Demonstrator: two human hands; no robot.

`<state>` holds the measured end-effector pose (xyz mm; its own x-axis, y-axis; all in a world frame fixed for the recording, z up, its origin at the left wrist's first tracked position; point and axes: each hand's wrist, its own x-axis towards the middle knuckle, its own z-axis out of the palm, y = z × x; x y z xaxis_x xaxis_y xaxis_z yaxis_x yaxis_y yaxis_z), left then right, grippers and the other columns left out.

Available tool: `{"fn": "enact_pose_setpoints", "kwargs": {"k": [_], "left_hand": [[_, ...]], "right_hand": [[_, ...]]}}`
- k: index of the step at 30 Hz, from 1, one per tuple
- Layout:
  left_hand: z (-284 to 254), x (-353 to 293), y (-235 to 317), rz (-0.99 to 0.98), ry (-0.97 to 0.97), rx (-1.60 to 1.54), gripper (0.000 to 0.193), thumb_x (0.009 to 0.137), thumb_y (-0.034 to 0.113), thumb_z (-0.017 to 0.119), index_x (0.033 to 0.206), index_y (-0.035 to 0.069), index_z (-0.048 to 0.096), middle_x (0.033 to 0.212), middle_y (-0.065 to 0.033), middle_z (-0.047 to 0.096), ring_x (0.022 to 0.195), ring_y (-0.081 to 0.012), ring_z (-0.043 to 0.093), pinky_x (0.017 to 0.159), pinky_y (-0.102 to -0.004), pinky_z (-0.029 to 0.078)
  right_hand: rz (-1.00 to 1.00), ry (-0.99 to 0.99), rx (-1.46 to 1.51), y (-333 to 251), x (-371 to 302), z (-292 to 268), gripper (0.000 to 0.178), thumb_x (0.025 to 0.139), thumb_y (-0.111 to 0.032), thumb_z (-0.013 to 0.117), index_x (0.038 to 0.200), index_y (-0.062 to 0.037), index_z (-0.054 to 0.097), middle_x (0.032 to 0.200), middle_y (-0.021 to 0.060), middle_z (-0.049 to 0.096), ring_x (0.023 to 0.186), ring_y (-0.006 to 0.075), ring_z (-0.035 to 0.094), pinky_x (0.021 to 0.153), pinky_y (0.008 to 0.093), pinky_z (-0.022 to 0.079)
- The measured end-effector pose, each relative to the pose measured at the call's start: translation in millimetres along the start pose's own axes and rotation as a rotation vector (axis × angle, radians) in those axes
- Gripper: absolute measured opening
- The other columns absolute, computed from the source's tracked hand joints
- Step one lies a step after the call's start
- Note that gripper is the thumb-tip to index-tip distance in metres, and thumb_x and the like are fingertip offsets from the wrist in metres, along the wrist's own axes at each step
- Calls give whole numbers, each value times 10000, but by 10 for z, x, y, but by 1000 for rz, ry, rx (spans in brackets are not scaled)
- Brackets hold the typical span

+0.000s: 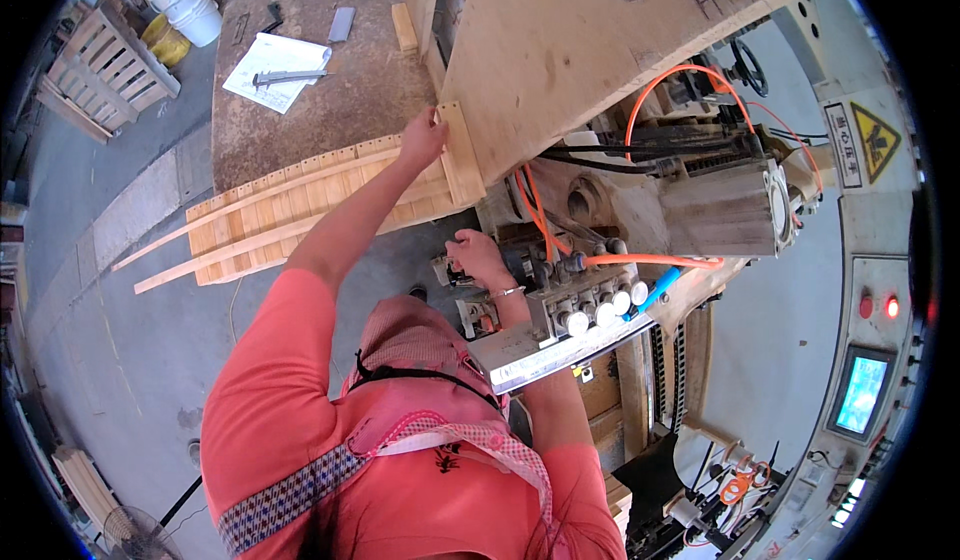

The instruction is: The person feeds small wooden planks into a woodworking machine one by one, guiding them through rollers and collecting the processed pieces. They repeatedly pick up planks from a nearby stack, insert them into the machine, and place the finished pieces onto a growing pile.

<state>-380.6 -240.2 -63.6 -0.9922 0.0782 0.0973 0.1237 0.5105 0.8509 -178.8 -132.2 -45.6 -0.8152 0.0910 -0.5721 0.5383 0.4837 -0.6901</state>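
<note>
My left hand (425, 138) reaches forward to the far end of a row of pale wooden slats. Its fingers are closed at the edge of the rightmost wooden slat (461, 165), next to the machine's wooden panel. Many slats lie side by side (290, 205), with small dark holes along their far ends. Two long thin wooden strips (235, 250) lie across them and stick out at the left. My right hand (478, 257) is beside the machine, palm side hidden, its thumb apart from loosely bent fingers. Nothing shows in it. A bracelet circles that wrist.
A brown worktable (370, 90) holds a paper drawing (280, 65) with a caliper (290, 77) on it. To my right, the machine carries orange hoses (650, 259), round white gauges (605, 312) and a control panel (862, 392). Pallets (110, 70) and white buckets (190, 5) stand far left.
</note>
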Motion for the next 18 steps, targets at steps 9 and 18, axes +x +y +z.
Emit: {"fn": "enact_pose_setpoints", "kwargs": {"k": [9,18], "left_hand": [[-121,452,-180,70,-266,161,412,844,403,462,937,31,613,853,-200,614,837,-359,591,750,-438,456],[-60,520,-8,75,-362,268,511,872,475,400,847,26,643,829,-221,616,815,-390,592,720,-463,459]], "right_hand": [[115,11,-15,-228,441,-229,418,759,-233,633,1008,93,555,748,116,635,564,154,622,486,262,473],[120,63,-134,-268,453,-331,257,717,-203,644,739,51,621,642,99,629,518,171,624,450,276,463]]}}
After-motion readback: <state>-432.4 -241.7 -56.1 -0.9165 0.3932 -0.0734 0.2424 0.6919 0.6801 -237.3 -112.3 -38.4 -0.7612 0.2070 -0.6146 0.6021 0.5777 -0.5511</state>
